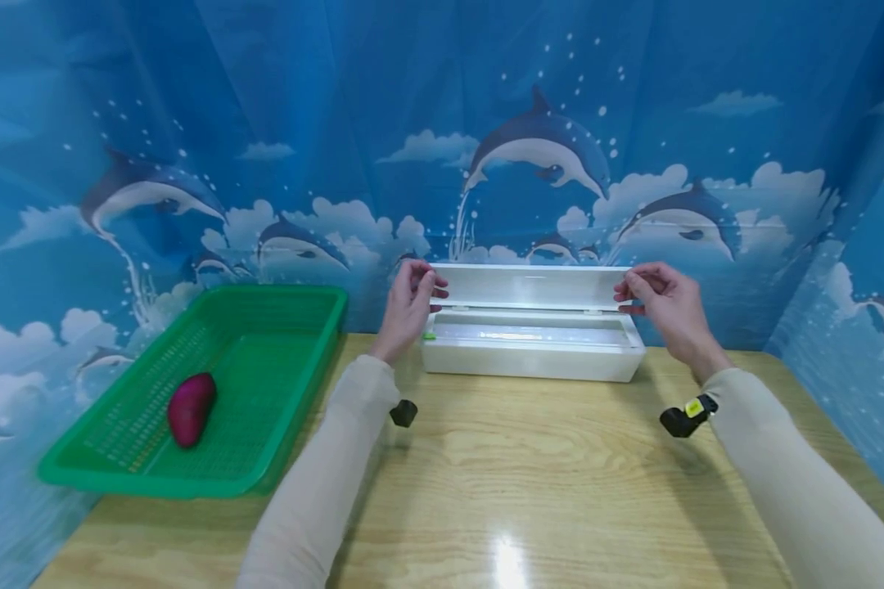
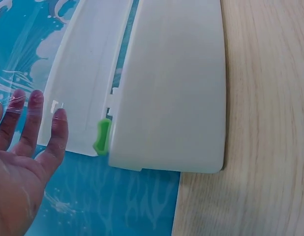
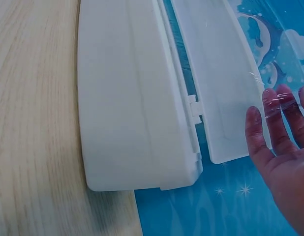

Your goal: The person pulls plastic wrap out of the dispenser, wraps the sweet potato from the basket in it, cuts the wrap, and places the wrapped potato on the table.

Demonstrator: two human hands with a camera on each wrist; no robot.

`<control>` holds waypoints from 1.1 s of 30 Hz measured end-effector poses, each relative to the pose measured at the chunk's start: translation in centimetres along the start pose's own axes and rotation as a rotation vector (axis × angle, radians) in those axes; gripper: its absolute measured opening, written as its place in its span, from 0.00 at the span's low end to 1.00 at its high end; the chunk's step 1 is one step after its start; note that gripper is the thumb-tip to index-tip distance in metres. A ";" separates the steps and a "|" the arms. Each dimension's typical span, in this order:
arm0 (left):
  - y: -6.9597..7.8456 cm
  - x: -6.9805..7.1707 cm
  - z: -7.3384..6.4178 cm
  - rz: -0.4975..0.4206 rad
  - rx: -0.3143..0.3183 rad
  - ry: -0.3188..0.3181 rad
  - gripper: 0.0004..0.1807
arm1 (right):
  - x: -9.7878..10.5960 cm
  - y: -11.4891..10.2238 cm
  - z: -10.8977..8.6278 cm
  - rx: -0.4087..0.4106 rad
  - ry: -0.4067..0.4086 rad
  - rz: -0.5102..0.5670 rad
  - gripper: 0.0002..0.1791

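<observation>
A white cling film dispenser box (image 1: 530, 361) lies near the back of the table, its lid (image 1: 530, 288) raised against the backdrop. Inside shows a pale, shiny roll (image 1: 519, 333). At the box's left end sits a green slider (image 2: 102, 136). My left hand (image 1: 407, 309) is at the lid's left end, thumb and forefinger pinching clear cling film. At the lid's right end my right hand (image 1: 666, 309) pinches the film too. Creases of film (image 3: 286, 102) glint across the fingertips in both wrist views. The sheet between the hands is nearly invisible.
Left of the box stands a green plastic basket (image 1: 272, 384) with a purple sweet potato (image 1: 191, 409) in it. The wooden table (image 1: 530, 466) reaches toward me. A blue dolphin-print backdrop (image 1: 383, 98) hangs behind and at the sides.
</observation>
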State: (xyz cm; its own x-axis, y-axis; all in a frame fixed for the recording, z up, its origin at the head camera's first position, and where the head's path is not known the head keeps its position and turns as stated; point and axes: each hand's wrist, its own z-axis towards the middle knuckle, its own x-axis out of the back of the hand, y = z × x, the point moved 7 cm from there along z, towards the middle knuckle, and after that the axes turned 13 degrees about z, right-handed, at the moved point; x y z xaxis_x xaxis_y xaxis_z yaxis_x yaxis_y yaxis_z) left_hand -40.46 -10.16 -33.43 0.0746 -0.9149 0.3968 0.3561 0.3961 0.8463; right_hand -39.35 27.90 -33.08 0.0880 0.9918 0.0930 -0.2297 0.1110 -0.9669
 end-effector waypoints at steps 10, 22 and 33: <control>0.5 0.5 0.5 0.006 -0.005 0.010 0.17 | 0.0 -1.3 0.1 0.009 0.020 0.015 0.24; 1.8 0.9 1.0 -0.057 0.006 0.009 0.18 | 0.1 -3.1 0.1 0.028 0.038 0.115 0.23; 2.8 1.5 1.5 -0.055 -0.005 0.009 0.19 | 0.3 -4.7 0.2 0.027 0.030 0.113 0.21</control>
State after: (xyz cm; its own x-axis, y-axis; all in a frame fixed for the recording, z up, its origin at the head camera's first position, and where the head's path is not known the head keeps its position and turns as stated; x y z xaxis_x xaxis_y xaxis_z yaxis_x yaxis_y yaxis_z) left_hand -40.72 -10.30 -29.98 0.0628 -0.9360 0.3465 0.3644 0.3447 0.8651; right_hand -38.42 27.67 -28.45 0.0884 0.9958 -0.0237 -0.2660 0.0007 -0.9640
